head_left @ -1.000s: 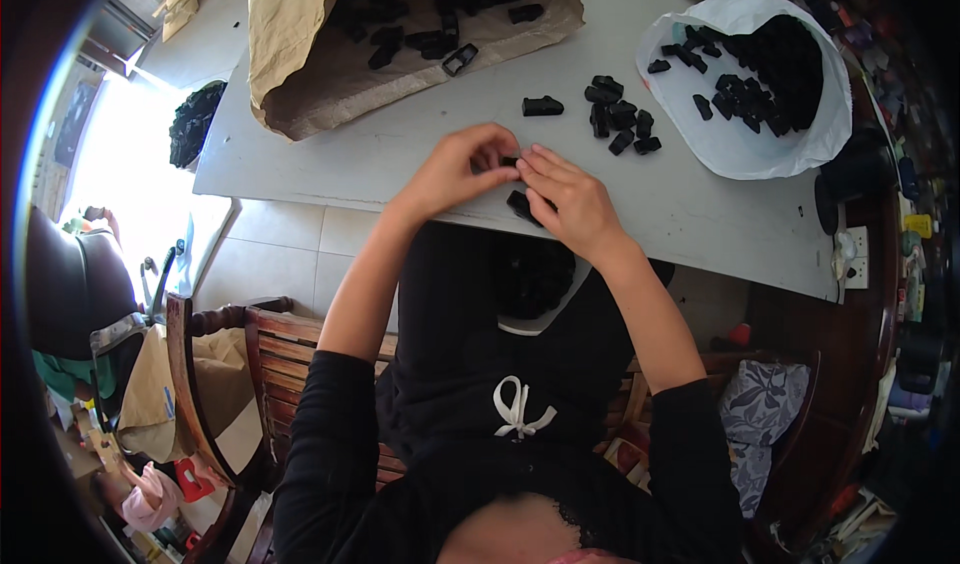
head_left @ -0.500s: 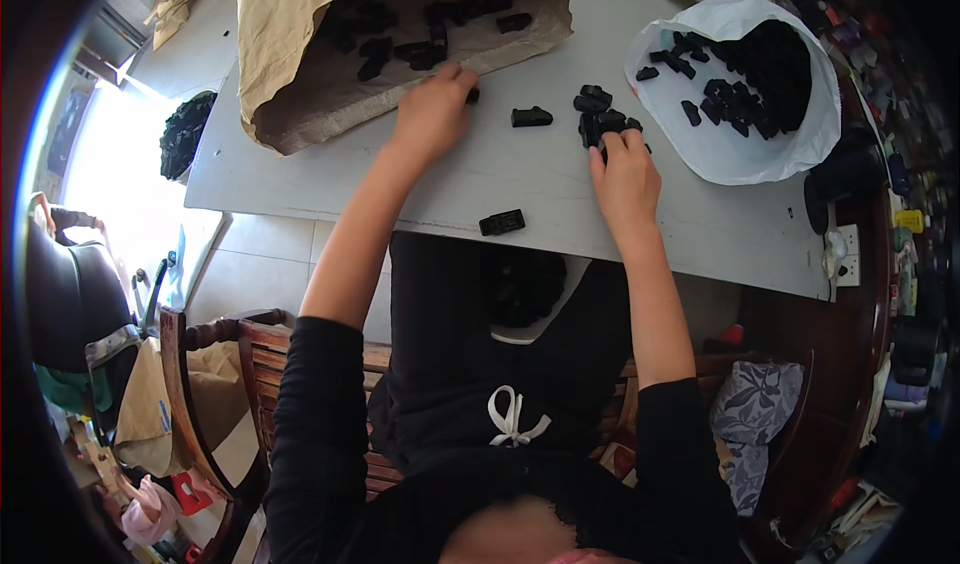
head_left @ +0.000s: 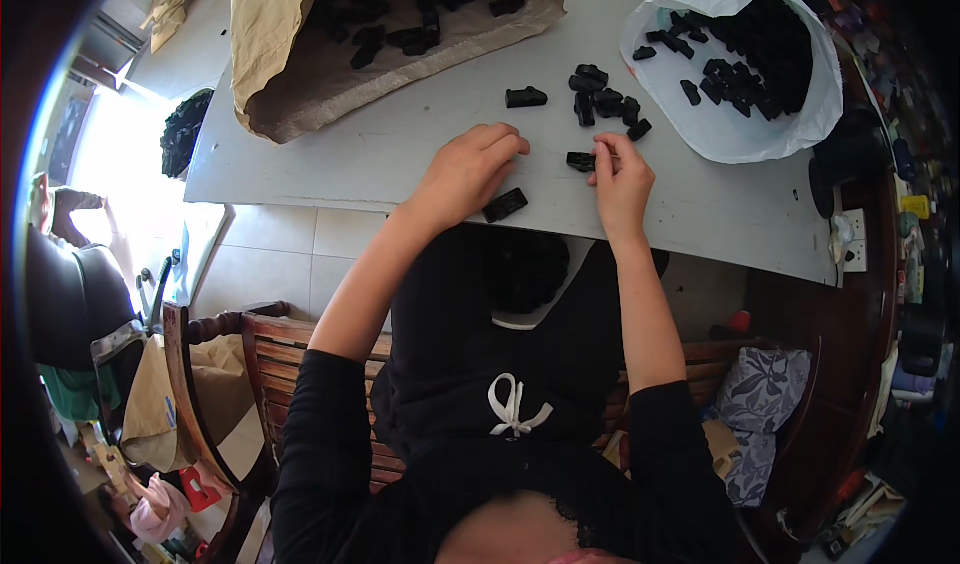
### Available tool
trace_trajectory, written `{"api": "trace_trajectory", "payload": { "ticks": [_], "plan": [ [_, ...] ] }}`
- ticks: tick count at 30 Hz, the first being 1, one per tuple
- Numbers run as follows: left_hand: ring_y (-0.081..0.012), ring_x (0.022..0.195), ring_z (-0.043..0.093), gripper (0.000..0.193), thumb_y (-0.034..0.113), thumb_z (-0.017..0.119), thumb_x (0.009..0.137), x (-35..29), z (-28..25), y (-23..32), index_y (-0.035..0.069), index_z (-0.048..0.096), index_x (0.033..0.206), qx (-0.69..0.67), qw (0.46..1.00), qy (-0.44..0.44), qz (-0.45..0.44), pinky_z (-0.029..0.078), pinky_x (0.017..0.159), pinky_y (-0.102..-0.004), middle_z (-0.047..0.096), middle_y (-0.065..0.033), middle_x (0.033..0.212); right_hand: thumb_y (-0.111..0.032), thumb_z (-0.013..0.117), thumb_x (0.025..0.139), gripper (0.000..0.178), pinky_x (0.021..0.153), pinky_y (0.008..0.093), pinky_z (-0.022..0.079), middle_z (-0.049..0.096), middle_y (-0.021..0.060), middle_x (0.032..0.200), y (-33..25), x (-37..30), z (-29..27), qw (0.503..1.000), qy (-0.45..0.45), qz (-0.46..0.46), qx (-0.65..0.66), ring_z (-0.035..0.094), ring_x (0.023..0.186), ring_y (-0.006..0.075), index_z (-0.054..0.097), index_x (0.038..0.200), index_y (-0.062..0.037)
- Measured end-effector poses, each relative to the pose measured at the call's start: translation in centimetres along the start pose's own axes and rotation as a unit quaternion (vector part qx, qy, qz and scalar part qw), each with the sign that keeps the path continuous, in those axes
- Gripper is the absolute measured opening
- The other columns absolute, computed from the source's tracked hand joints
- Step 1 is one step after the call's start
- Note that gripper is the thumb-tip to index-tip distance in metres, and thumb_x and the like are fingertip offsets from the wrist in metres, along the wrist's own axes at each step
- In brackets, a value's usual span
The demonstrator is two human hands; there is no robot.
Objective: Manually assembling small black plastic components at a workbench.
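Note:
My right hand (head_left: 624,182) pinches one end of a small black plastic part (head_left: 579,162) just above the table. My left hand (head_left: 474,172) is to its left, back uppermost and fingers curled together; anything inside them is hidden. Right below those fingers, near the table edge, lies another black part (head_left: 506,204). Beyond my hands sits a loose cluster of several similar parts (head_left: 606,102), and a single part (head_left: 526,97) rests left of it. Many more black pieces fill an open brown paper bag (head_left: 400,94) and a white plastic bag (head_left: 720,146).
The grey table (head_left: 330,179) ends close to my lap. Below it, between my legs, stands a pale-rimmed container of black pieces (head_left: 528,269). I sit on a slatted wooden bench (head_left: 285,354). Another dark heap (head_left: 186,134) is beyond the table's left end, and a person (head_left: 75,224) sits at far left.
My left hand has moved from the paper bag's mouth toward me and rightward. My right hand has drawn back from the cluster with a black part in its fingers. The view has shifted slightly.

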State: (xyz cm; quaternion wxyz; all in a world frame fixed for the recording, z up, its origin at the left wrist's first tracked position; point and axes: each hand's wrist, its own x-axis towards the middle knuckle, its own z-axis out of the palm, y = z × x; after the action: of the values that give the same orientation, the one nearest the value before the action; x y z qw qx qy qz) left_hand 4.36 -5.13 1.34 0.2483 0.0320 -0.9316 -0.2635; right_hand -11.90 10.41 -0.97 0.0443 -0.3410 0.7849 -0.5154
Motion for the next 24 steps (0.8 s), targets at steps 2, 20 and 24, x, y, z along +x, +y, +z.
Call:
{"api": "trace_trajectory", "payload": {
  "ticks": [2,20,24],
  "plan": [
    [-0.0312,0.097,0.060,0.032,-0.004,0.063,0.075,0.1,0.0,-0.2,0.007,0.058,0.104,0.025,1.000,-0.010,0.014,0.050,0.081,-0.0382,0.058,-0.0106,0.109,-0.010,0.062,0.091,0.013,0.052,0.0243,0.047,0.064,0.0053,0.088,0.0,0.3,-0.2,0.999,-0.009,-0.028,-0.040,0.058,0.060,0.0097,0.063,0.100,-0.0002],
    [-0.0270,0.087,0.060,0.036,0.003,0.078,0.068,-1.3,0.2,-1.4,0.002,0.062,0.099,-0.105,0.988,0.018,-0.109,0.049,0.076,-0.0348,0.060,-0.0103,0.095,-0.003,0.074,0.072,0.025,0.063,0.0333,0.052,0.064,0.0044,0.089,-4.4,-0.4,2.7,0.960,-0.120,-0.250,-0.048,0.062,0.076,0.0217,0.067,0.096,-0.0075],
    [-0.0266,0.082,0.061,0.034,0.004,0.079,0.068,-1.3,0.4,-1.3,0.001,0.063,0.097,-0.124,0.985,0.033,-0.118,0.050,0.073,-0.0340,0.061,-0.0101,0.091,-0.003,0.075,0.071,0.024,0.065,0.0335,0.052,0.065,0.0033,0.090,-4.4,-0.5,3.2,0.936,-0.121,-0.318,-0.088,0.063,0.079,0.0211,0.071,0.094,-0.0079]
  ]
}}
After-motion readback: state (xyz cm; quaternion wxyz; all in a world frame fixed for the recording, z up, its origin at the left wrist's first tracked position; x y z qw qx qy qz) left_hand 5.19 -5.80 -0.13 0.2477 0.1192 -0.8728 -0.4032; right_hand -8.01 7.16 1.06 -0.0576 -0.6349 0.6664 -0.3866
